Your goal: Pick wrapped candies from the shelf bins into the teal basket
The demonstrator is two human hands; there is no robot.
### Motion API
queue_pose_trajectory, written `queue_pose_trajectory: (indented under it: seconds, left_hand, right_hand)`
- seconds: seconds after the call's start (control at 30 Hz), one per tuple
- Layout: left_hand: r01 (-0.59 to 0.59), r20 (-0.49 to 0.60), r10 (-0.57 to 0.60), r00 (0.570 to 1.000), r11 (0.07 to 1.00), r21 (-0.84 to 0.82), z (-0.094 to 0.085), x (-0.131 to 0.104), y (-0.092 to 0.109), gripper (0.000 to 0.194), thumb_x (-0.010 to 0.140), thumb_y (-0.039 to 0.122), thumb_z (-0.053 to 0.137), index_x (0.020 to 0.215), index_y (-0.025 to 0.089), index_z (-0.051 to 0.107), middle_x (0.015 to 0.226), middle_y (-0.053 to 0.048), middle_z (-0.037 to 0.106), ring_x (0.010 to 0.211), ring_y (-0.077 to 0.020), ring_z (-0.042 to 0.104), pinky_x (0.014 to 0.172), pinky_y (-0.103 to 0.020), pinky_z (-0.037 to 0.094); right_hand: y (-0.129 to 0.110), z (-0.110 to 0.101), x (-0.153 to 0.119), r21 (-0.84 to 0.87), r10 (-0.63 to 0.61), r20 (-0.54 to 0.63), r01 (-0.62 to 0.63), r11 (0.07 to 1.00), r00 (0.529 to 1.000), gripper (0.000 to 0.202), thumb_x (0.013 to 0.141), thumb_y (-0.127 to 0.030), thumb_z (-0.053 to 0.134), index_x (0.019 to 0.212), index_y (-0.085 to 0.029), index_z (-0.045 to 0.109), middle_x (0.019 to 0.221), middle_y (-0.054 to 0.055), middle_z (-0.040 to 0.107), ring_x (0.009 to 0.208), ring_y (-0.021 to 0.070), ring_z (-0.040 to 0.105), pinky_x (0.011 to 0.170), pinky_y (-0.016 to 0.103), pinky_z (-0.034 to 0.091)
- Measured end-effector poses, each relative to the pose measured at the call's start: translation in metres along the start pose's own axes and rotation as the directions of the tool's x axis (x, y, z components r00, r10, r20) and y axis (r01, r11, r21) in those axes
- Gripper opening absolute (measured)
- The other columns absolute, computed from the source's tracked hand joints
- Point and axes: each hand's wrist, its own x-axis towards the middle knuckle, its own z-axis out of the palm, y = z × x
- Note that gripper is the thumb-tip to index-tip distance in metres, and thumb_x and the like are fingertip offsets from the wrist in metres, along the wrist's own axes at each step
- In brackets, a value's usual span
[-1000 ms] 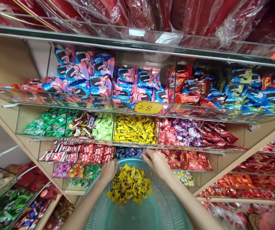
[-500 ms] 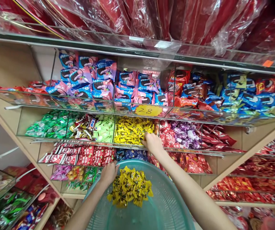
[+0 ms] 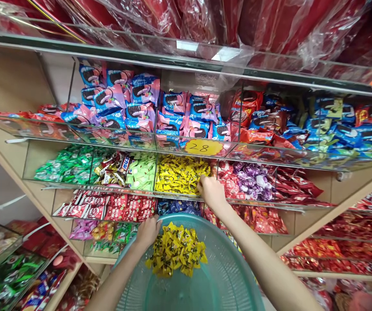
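Note:
My left hand is closed round the near-left rim of a green plastic basket. A heap of yellow-wrapped candies lies in the basket, toward the shelf side. With its fingers curled, my right hand is at the right front of a shelf compartment full of loose yellow-wrapped candies. Its fingertips touch or nearly touch them; whatever lies inside the fingers is hidden. The basket stands just below this compartment.
Clear shelf lips and dividers edge the compartments. Green candies are on the left, purple-and-white candies on the right. Above are packaged cookies and a yellow price tag. Red packets lie lower down.
My right hand has shifted slightly right along the yellow candies, its fingers still curled. My left hand keeps its hold on the basket rim. The whole view has moved a little.

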Motion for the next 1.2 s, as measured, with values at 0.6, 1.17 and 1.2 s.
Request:
queue_pose_trajectory:
  seconds: [0.6, 1.17, 1.2]
  left_hand:
    - [-0.033, -0.005, 0.033, 0.999, 0.999, 0.021, 0.000, 0.000, 0.002, 0.036, 0.093, 0.038, 0.028, 0.106, 0.018, 0.055, 0.094, -0.010, 0.067, 0.085, -0.0228, 0.064, 0.066, -0.027, 0.043]
    - [-0.041, 0.008, 0.041, 0.999, 0.999, 0.011, -0.006, 0.001, 0.003, 0.037, 0.093, 0.038, 0.028, 0.109, 0.019, 0.054, 0.095, -0.010, 0.068, 0.087, -0.0230, 0.064, 0.067, -0.028, 0.043]
    - [-0.041, 0.009, 0.041, 0.999, 0.999, 0.010, -0.006, 0.000, 0.003, 0.036, 0.093, 0.038, 0.028, 0.109, 0.019, 0.054, 0.095, -0.010, 0.068, 0.086, -0.0229, 0.064, 0.067, -0.028, 0.043]
  right_hand:
    - [-0.007, 0.022, -0.072, 0.496, -0.263, 0.051, 0.204, 0.844, 0.964, 0.013, 0.084, -0.024, 0.046, 0.077, -0.019, 0.057, 0.066, -0.001, 0.062, 0.057, 0.0099, 0.052, 0.053, 0.019, 0.026]
    - [0.005, 0.114, -0.077, 0.246, -0.179, 0.260, 0.114, 0.963, 0.949, 0.013, 0.084, -0.022, 0.046, 0.084, -0.020, 0.059, 0.078, 0.003, 0.065, 0.074, 0.0140, 0.060, 0.055, 0.024, 0.024]
    - [0.005, 0.114, -0.077, 0.236, -0.169, 0.260, 0.107, 0.966, 0.951, 0.013, 0.084, -0.023, 0.046, 0.084, -0.020, 0.059, 0.079, 0.003, 0.065, 0.074, 0.0142, 0.060, 0.055, 0.024, 0.024]
